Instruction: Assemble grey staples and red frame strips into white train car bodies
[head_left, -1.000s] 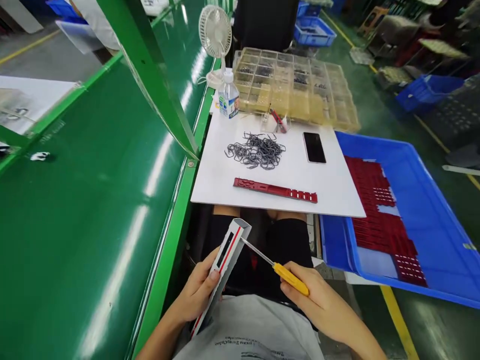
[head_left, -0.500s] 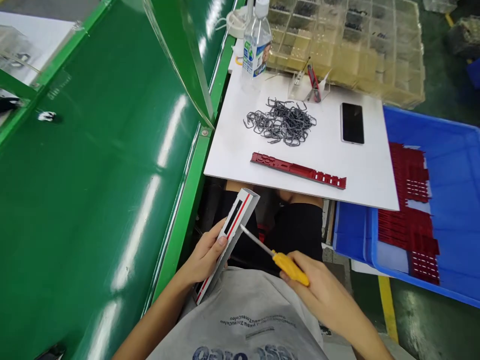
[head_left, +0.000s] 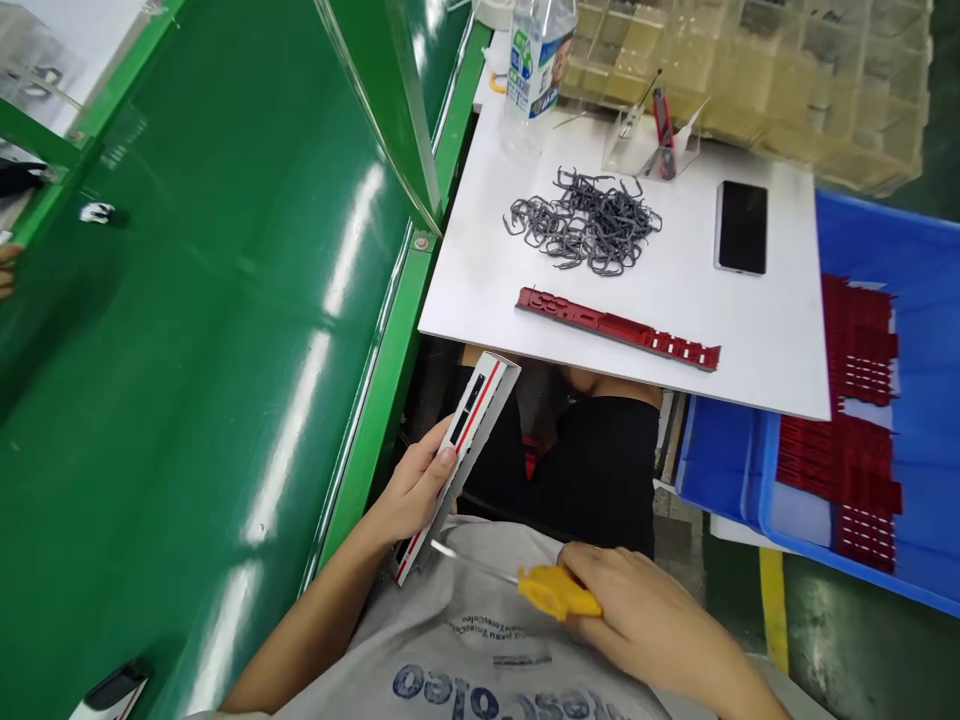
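White surface [head_left: 772, 350] lies against a green conveyor belt [head_left: 187, 400], carrying a heap of grey wire clips [head_left: 585, 220], a red plastic strip [head_left: 615, 328] and a phone [head_left: 741, 228]. Behind it sits a clear compartment box [head_left: 750, 80]; a blue tray [head_left: 926, 260] at right holds red plastic pieces [head_left: 862, 470]. The left hand [head_left: 412, 485] wraps around a white train-shaped shell [head_left: 457, 465], below the surface's edge. The right hand [head_left: 645, 620] grips a yellow screwdriver [head_left: 559, 592], its shaft now dropped toward the shell's lower end.
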